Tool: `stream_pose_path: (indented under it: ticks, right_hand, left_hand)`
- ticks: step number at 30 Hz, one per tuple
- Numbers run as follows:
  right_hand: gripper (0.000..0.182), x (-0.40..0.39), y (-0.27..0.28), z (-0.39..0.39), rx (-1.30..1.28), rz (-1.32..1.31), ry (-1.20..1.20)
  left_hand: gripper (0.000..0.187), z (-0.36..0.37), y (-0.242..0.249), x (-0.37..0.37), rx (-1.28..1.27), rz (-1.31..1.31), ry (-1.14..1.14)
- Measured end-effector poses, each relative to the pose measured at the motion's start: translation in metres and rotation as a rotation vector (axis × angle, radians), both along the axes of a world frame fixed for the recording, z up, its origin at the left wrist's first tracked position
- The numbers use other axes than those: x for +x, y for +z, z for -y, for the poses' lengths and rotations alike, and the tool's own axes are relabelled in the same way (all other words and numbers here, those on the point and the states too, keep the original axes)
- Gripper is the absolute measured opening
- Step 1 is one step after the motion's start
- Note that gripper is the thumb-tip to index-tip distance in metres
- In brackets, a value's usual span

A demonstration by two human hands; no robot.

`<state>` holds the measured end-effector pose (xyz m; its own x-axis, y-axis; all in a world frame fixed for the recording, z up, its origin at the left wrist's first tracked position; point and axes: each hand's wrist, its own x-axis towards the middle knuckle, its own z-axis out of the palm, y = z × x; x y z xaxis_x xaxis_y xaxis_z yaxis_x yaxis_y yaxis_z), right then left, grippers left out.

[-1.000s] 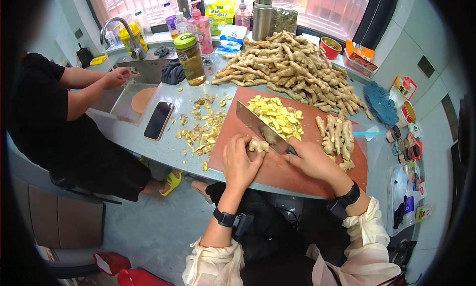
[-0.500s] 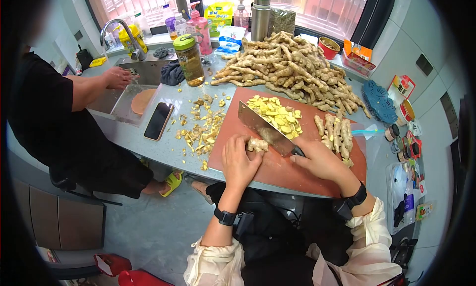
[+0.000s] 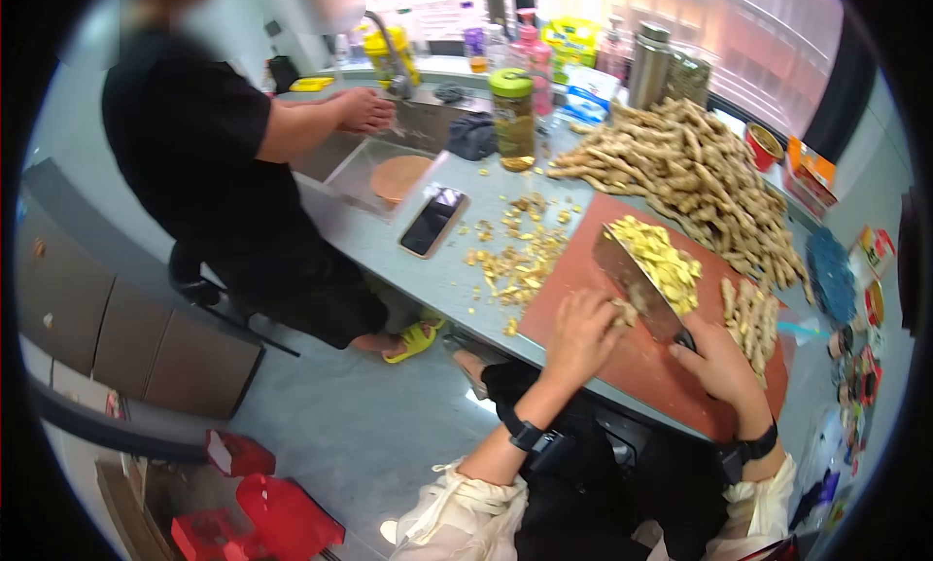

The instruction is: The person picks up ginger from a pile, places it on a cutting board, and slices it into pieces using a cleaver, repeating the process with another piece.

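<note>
Right grip [image 3: 717, 359] closes round a cleaver [image 3: 641, 287] pointing to eleven o'clock, as the left hand [image 3: 580, 337] curls on ginger [image 3: 627, 314] at its two o'clock.

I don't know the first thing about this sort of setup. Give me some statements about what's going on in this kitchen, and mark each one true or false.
1. Sliced ginger lies on the reddish-brown board. True.
2. The right hand has its grip on the knife. True.
3. The left hand holds a bottle. False: the left hand holds a ginger piece.
4. The phone rests on the board. False: the phone lies on the counter, between the sink and the ginger scraps.
5. The green-lidded jar stands beside a dark cloth. True.
6. The other person's hands are peeling ginger. False: they are together over the sink.
</note>
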<state>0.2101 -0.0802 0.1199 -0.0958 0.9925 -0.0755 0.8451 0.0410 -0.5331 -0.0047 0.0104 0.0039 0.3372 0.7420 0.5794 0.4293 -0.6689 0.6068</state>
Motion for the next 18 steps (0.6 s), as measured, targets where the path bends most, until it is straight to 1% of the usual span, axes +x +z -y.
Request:
stream_pose_path:
  ticks: [1,2,4,5,7,9,18]
  right_hand:
    - [0.032,-0.002,0.001,-0.002,-0.024,0.019,-0.028]
    - [0.032,-0.004,0.0,-0.003,0.005,0.003,0.001]
    - [0.032,-0.006,-0.006,-0.006,-0.023,0.005,-0.048]
    - [0.032,-0.006,-0.009,-0.008,-0.002,-0.006,-0.029]
    - [0.033,-0.005,-0.015,-0.011,-0.024,0.01,-0.058]
    - [0.035,-0.004,-0.018,-0.012,-0.003,0.015,-0.049]
    - [0.037,-0.003,-0.014,-0.004,-0.009,-0.067,-0.11]
  left_hand:
    - [0.026,-0.001,-0.002,0.0,-0.01,-0.008,-0.015]
    - [0.027,-0.002,-0.004,0.0,0.004,-0.009,-0.013]
    - [0.027,-0.002,-0.007,0.0,0.005,-0.001,-0.025]
    - [0.027,-0.002,-0.006,-0.002,0.026,-0.012,-0.006]
    - [0.027,-0.001,-0.004,-0.002,-0.042,0.023,-0.057]
    - [0.026,-0.001,-0.004,-0.003,-0.025,0.016,-0.04]
    - [0.026,-0.001,-0.003,-0.002,-0.03,-0.006,-0.031]
